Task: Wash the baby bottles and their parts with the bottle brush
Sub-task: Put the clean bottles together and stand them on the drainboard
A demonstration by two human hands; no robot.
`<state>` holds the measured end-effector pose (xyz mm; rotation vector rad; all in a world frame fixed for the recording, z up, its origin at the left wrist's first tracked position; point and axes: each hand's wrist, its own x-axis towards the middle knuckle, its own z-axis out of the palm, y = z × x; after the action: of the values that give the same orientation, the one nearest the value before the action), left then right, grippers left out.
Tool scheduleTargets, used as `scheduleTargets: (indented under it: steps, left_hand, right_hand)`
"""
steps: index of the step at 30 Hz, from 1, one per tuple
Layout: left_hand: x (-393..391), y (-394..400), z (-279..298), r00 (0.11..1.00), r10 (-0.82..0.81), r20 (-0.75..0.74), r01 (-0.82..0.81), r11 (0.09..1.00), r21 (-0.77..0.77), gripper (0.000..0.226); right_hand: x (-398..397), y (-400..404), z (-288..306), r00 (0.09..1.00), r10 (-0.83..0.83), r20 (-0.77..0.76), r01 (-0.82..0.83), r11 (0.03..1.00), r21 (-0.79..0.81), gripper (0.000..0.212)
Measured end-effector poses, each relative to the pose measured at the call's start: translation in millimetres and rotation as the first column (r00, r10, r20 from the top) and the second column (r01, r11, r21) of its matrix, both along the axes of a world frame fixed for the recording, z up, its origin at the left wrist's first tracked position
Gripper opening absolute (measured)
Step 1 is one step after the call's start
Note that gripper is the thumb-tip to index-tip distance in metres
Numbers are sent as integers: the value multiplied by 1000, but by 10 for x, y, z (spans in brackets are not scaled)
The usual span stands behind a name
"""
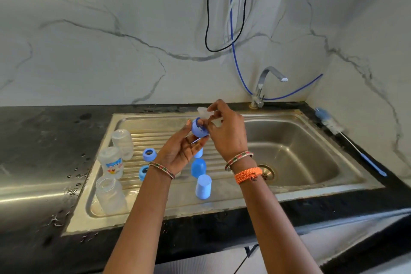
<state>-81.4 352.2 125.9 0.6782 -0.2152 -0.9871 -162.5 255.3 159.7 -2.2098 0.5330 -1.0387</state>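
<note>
Over the draining board (169,203), the left hand (180,151) is gripping a blue collar ring (198,129), the right hand (226,131) pinching a clear teat (205,113); 3 bottles (111,162) are standing at 9 o'clock, the bottle brush (342,134) lying at 3 o'clock.

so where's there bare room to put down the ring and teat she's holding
Free: the sink basin, bare apart from its drain, and the black counter left of the drainboard, though it looks wet. Crowded: the drainboard, with three bottles along its left edge, blue rings mid-board and caps near the basin. The brush lies on the right ledge.
</note>
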Motion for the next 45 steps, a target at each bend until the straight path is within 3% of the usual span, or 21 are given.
scheduleTargets:
  steps: [4, 7, 10, 12, 14, 16, 18, 24, 28, 32, 36, 40, 42, 45]
  left_hand:
    - [-30, 17, 7, 1000, -10, 4, 10, 1000, -2, 26]
    - [-23, 24, 9, 998, 24, -59, -26, 999, -42, 26]
    - [12, 30, 23, 996, 48, -79, -54, 995, -80, 34]
    - [30, 32, 18, 998, 58, -36, -61, 996, -72, 39]
    - [19, 42, 2, 998, 55, 22, -54, 997, -52, 38]
    - [4, 57, -7, 999, 41, 27, -39, 998, -39, 37]
    - [8, 70, -11, 998, 42, 35, -42, 999, -1, 38]
    - [-45, 96, 52, 995, 94, -21, -94, 996, 1, 30]
    - [-42, 19, 137, 972, 196, 130, -215, 965, 153, 24]
    - [11, -29, 145, 946, 251, 205, -298, 923, 244, 21]
    - [48, 4, 216, 953, 260, 156, -291, 926, 240, 19]
    - [56, 18, 173, 956, 202, 213, -261, 916, 303, 20]
    - [42, 43, 157, 954, 137, 268, -234, 899, 371, 21]
    - [-9, 84, 159, 896, 93, 435, -312, 829, 465, 26]
  right_hand:
    - [-32, 59, -76, 997, -55, -54, 44, 983, -181, 7]
    - [-68, 92, -85, 998, 21, -55, -35, 966, -255, 22]
    - [-71, 127, -101, 992, 57, -114, -90, 946, -311, 23]
    - [-59, 135, -81, 991, 99, -95, -118, 968, -222, 22]
    - [-41, 116, -12, 993, 116, -22, -116, 993, 7, 8]
    - [-37, 63, 68, 991, 131, 3, -128, 965, 229, 17]
    - [-41, -5, 112, 975, 217, -43, -189, 919, 346, 21]
    - [-39, -42, 269, 903, 401, -155, -338, 886, 318, 13]
    - [10, 9, 245, 870, 444, -215, -358, 868, 345, 18]
    - [20, 47, 182, 912, 392, -120, -333, 879, 342, 11]
    - [-11, 76, 139, 904, 427, -4, -372, 792, 483, 17]
    - [-64, 101, 86, 886, 461, 47, -397, 702, 591, 19]
    - [-75, 81, 77, 859, 513, 1, -402, 672, 622, 16]
    - [-45, 25, 93, 846, 508, -161, -347, 755, 556, 17]
